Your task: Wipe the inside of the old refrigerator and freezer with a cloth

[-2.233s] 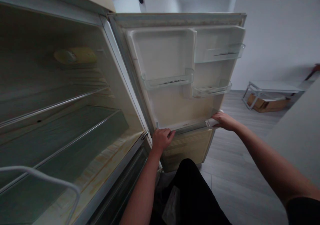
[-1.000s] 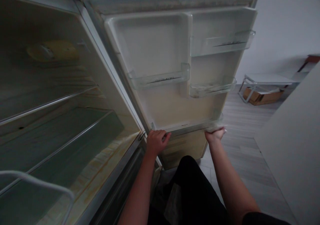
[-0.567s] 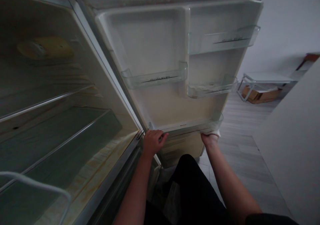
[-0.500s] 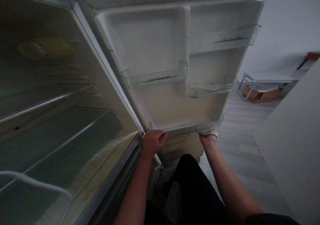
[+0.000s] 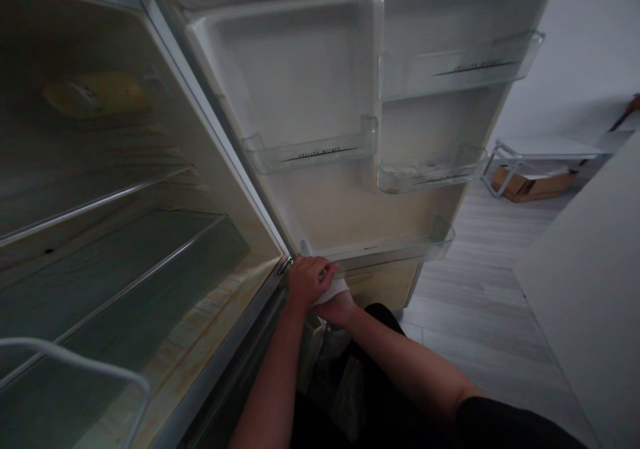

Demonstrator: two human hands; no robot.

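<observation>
My left hand (image 5: pixel 309 281) is closed over the left end of the clear bottom door shelf (image 5: pixel 395 254), close to the hinge side of the open refrigerator door (image 5: pixel 290 69). Just below it, my right hand (image 5: pixel 340 308) is closed on a white cloth (image 5: pixel 334 290), pressed up near the underside of that shelf. The right fingertips are hidden behind the cloth and the left hand. Above them, more clear door shelves are fixed to the door, among them a left one (image 5: pixel 315 152) and two on the right.
On the left stands the refrigerator's stained interior with glass shelves (image 5: pixel 135 282). A white cable or tube (image 5: pixel 85 364) crosses its lower left. To the right, a low white table (image 5: pixel 547 148) stands over a cardboard box (image 5: pixel 537 186) on the grey floor. A white panel (image 5: pixel 590 269) borders the right side.
My right hand, with the white cloth, has moved left along the underside of the bottom shelf, from its right end to beside my left hand. The left hand has stayed in place.
</observation>
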